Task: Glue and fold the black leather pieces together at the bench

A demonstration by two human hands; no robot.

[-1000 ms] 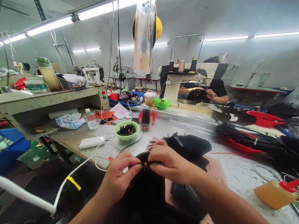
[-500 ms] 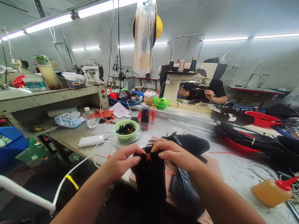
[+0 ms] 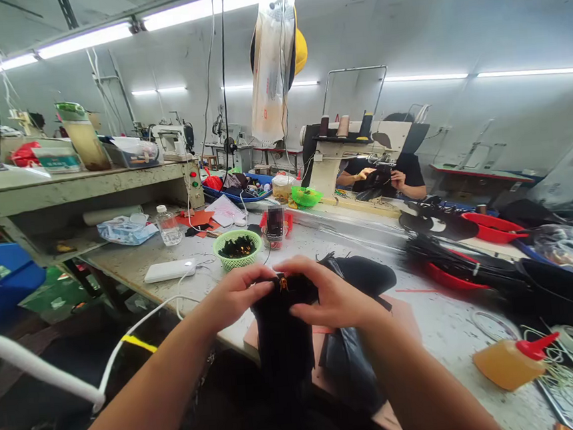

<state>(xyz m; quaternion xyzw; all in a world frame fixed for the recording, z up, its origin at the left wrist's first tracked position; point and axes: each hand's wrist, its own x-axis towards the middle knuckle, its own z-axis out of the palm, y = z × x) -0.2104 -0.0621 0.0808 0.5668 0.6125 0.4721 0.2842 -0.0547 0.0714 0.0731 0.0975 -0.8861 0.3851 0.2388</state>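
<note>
Both my hands pinch the top edge of a black fabric piece (image 3: 284, 335) that hangs down in front of me over the table edge. My left hand (image 3: 236, 294) grips its left corner with fingers closed. My right hand (image 3: 326, 295) is closed on the right side. Between my fingertips sits a small orange-gold metal fitting (image 3: 282, 283) on the fabric's top edge. More black pieces (image 3: 367, 276) lie on the table just behind my hands.
A green basket (image 3: 238, 248) of dark small parts, a white power bank (image 3: 168, 271) with cable, and a water bottle (image 3: 168, 226) stand to the left. An orange glue bottle (image 3: 510, 363) lies at right near red trays (image 3: 453, 279). Another person (image 3: 388, 178) works at a sewing machine beyond.
My hands have lifted the black piece higher and away from my body, and the right hand now wraps further over its top edge.
</note>
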